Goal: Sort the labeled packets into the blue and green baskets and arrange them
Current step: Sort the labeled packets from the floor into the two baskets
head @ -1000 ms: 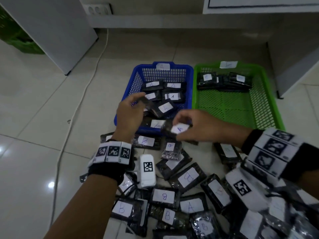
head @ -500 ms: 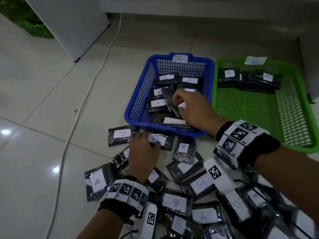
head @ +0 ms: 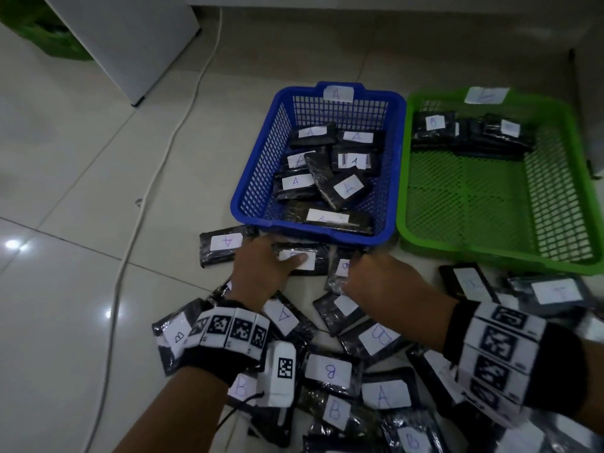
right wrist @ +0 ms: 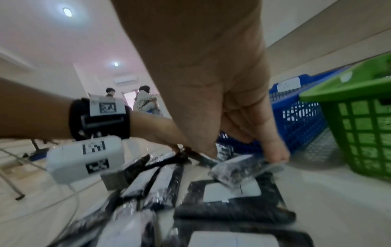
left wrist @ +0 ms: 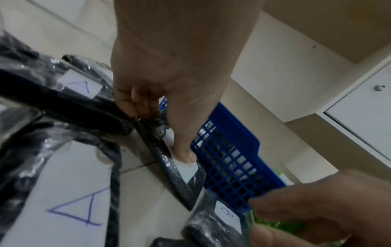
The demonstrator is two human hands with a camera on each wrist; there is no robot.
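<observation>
On the floor at 1 o'clock, green basket (head: 490, 253) beside blue basket (head: 313, 235) at 12, loose packets (head: 328, 371) piled at 6. Left hand (head: 261, 268) pinches a packet (head: 302, 258) below the blue basket; right hand (head: 382, 282) grips a small packet (right wrist: 239, 168) beside it.

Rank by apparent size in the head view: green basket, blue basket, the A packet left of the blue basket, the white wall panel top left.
1. green basket
2. blue basket; close to the green one, so not a firm call
3. white wall panel; cropped by the frame
4. A packet
</observation>
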